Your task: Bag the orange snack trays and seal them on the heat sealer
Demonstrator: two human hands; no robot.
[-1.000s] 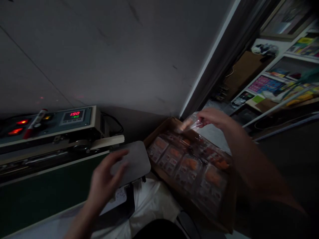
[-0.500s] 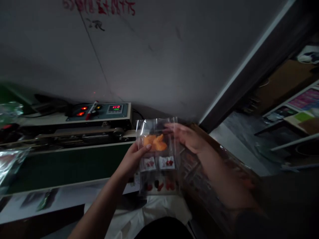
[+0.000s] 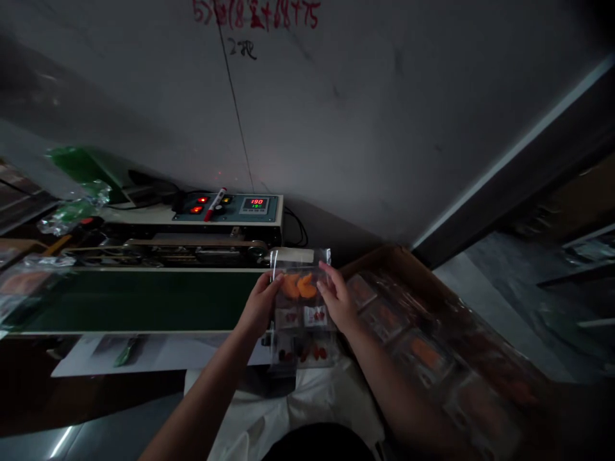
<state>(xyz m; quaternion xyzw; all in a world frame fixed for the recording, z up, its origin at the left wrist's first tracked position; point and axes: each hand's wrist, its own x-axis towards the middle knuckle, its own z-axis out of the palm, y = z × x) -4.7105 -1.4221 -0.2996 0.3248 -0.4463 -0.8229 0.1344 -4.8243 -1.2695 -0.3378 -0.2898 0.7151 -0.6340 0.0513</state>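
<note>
The wall (image 3: 336, 128) rises behind your work, with red and black writing near its top. Against it stands the belt machine (image 3: 276, 221), its green belt (image 3: 158, 301) running across your left side. The open carton (image 3: 401, 256) sits slanted at your right, near enough, I judge, for your right hand to reach without a step; clear packs (image 3: 425, 355) lie in it in rows, probably to save room. White cloth or sheeting (image 3: 307, 406) lies before you, below the held bag.

At the belt's far left is another clear bag (image 3: 24, 285), blurred.

The clear bag (image 3: 300, 336) is in front of you, just past the belt's right end, its upper edge highest. Your left hand (image 3: 259, 304) pinches its left side, thumb in front; your right hand (image 3: 341, 304) grips its right side in a narrow hold. With 2 hands at opposite upper sides, the top is likely spread flat and the load hangs level. Inside, orange pieces (image 3: 300, 286) sit above 2 sachets (image 3: 302, 316), with red and dark pieces (image 3: 312, 352) lowest.

The marker (image 3: 215, 205) rests across the control panel, seemingly parked within reach; the display (image 3: 254, 203) reads 190 in red.
</note>
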